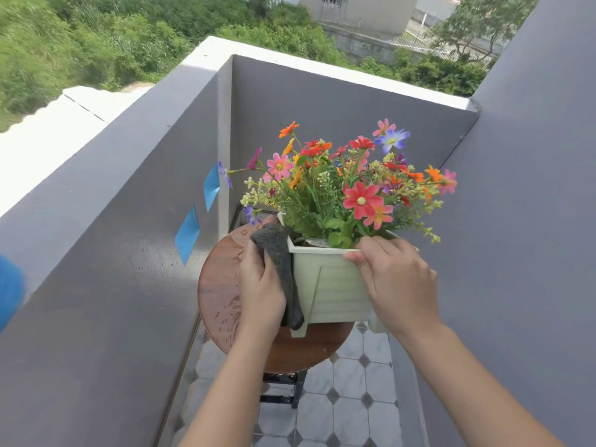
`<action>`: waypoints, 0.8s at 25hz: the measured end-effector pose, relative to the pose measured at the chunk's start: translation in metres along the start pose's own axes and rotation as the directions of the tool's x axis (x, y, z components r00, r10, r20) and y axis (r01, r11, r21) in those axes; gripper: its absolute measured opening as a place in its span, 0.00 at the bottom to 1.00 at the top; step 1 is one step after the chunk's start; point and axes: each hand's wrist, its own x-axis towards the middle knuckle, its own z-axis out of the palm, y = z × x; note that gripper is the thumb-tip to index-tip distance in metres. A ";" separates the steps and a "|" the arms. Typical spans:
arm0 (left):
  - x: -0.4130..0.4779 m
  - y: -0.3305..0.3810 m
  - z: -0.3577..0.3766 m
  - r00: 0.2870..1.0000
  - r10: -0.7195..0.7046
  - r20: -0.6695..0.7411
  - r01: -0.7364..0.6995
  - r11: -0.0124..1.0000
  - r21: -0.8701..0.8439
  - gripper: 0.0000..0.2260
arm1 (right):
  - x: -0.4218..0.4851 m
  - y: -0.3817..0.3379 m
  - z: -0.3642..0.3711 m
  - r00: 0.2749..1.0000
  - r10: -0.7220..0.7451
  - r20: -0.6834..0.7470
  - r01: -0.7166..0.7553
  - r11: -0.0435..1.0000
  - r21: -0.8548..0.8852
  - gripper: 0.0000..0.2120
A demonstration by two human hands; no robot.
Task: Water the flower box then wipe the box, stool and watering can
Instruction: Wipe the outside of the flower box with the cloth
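Note:
A pale green flower box full of colourful flowers stands on a round brown stool in a narrow balcony corner. My left hand presses a dark grey cloth against the box's left end. On the near rim at the right, my right hand grips the box. Water drops lie on the stool's top. The watering can is not in view.
Grey walls close in on the left, back and right, with two blue tape pieces on the left one. A tiled floor lies under the stool. A blue object shows at the far left edge.

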 end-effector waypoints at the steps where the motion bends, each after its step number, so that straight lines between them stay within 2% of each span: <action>1: 0.009 -0.011 0.000 1.000 -0.022 0.007 0.022 1.000 -0.003 0.14 | -0.001 0.000 0.000 1.000 0.002 0.000 -0.002 1.000 0.010 0.28; 5: 0.028 -0.038 0.006 0.967 -0.251 -0.036 0.253 0.963 0.092 0.07 | -0.010 -0.003 -0.003 1.000 -0.004 0.003 0.004 1.000 0.013 0.26; 9: 0.006 -0.028 0.000 0.884 -0.462 -0.077 0.467 0.879 0.096 0.11 | -0.005 -0.013 0.001 0.997 0.070 -0.028 -0.070 0.997 -0.013 0.22; 11: -0.017 -0.007 -0.007 0.904 -0.413 -0.111 0.427 0.886 0.180 0.11 | 0.001 -0.017 0.002 0.996 0.089 -0.026 -0.088 0.996 0.005 0.21; 14: -0.044 0.019 -0.001 0.975 -0.135 -0.177 0.185 0.933 0.308 0.13 | 0.004 -0.017 -0.001 0.995 0.098 -0.013 -0.098 0.995 0.010 0.22; 16: -0.041 0.018 0.006 0.986 0.031 -0.164 0.026 0.942 0.334 0.09 | 0.004 -0.019 -0.002 0.996 0.093 -0.009 -0.093 0.996 0.016 0.22; 20: -0.024 -0.010 0.009 0.991 0.084 -0.104 -0.039 0.924 0.380 0.10 | 0.007 -0.018 -0.002 0.995 0.104 -0.008 -0.103 0.993 0.052 0.22</action>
